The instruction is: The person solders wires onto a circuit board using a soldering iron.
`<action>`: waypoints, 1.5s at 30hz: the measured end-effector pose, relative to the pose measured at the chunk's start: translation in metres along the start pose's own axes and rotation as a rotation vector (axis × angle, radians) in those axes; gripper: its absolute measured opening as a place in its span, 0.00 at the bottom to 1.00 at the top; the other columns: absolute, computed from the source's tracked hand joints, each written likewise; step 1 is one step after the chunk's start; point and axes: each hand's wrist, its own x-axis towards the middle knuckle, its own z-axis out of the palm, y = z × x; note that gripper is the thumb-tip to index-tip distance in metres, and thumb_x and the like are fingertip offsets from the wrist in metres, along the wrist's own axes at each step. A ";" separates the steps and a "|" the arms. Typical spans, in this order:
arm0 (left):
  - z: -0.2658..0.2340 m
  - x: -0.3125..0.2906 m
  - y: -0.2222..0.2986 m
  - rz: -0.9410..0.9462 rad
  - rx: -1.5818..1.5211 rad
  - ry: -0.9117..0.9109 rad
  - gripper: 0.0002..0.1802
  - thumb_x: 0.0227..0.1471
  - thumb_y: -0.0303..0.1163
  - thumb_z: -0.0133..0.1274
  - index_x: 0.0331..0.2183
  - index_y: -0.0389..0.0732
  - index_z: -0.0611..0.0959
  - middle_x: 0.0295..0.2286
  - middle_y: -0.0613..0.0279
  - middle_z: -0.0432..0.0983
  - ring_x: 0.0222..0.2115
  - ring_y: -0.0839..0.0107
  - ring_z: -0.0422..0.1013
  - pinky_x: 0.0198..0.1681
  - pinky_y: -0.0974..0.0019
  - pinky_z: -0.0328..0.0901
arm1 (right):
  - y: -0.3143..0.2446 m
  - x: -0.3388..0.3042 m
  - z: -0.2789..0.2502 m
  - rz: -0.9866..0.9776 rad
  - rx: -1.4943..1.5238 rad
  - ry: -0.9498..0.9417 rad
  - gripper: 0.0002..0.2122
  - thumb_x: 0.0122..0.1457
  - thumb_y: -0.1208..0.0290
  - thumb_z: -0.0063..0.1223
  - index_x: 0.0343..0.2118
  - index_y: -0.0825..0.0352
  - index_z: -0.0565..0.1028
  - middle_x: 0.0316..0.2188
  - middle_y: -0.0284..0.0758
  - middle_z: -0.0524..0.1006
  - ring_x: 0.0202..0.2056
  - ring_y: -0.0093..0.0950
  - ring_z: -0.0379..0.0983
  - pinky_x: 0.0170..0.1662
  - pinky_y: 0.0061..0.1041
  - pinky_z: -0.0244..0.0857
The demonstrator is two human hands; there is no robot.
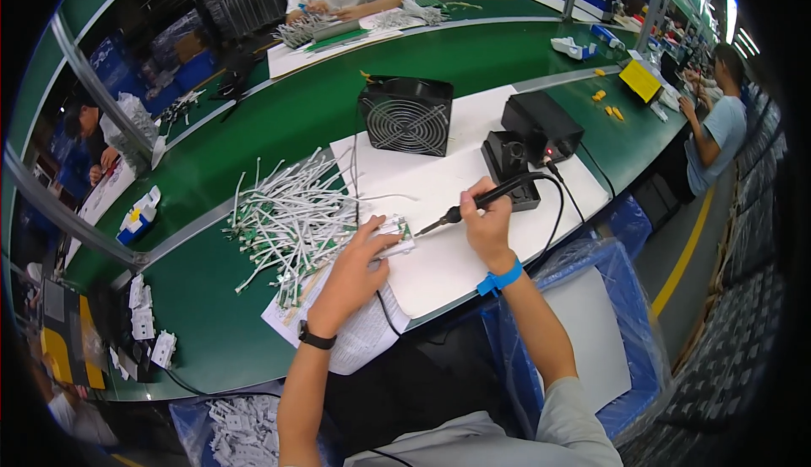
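My right hand (488, 226) grips a black soldering iron (507, 186) like a pen, a blue strap around that wrist. The iron's tip points left, right beside a small green circuit board (404, 229) in a white plastic housing (402, 247). With thumb and fingers on that housing, my left hand (355, 273) holds it on a white sheet (448, 268); part of it is hidden under the fingers. To the left of this hand lies a tangled pile of white cables with green boards (291, 213). A black soldering station (541, 125) and iron stand (509, 163) are at the right.
A black fan (407, 116) stands behind the sheet. Printed paper (359, 344) hangs over the bench's front edge. White housings (142, 315) sit at the left; more fill a bin (241, 425) below. A blue-lined bin (591, 332) is at lower right. Other people work across and beside the bench.
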 end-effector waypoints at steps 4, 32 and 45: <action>-0.004 0.004 0.008 -0.026 0.012 -0.036 0.21 0.51 0.21 0.53 0.49 0.40 0.82 0.61 0.51 0.65 0.63 0.48 0.60 0.63 0.57 0.60 | -0.004 0.000 0.000 0.046 0.025 -0.059 0.07 0.59 0.77 0.59 0.26 0.70 0.72 0.17 0.31 0.75 0.20 0.16 0.67 0.24 0.20 0.59; 0.003 0.007 0.005 0.060 0.101 0.032 0.29 0.51 0.21 0.54 0.56 0.42 0.74 0.59 0.47 0.67 0.63 0.47 0.61 0.65 0.54 0.57 | 0.005 0.002 -0.006 -0.037 -0.018 0.140 0.08 0.59 0.78 0.58 0.25 0.68 0.71 0.15 0.30 0.71 0.18 0.17 0.65 0.22 0.21 0.57; 0.047 0.036 0.023 0.062 0.517 0.273 0.20 0.48 0.40 0.66 0.39 0.35 0.86 0.41 0.48 0.76 0.42 0.51 0.71 0.44 0.54 0.68 | -0.002 0.008 0.001 0.073 0.049 0.157 0.10 0.58 0.79 0.63 0.42 0.69 0.76 0.30 0.31 0.79 0.29 0.17 0.73 0.32 0.17 0.65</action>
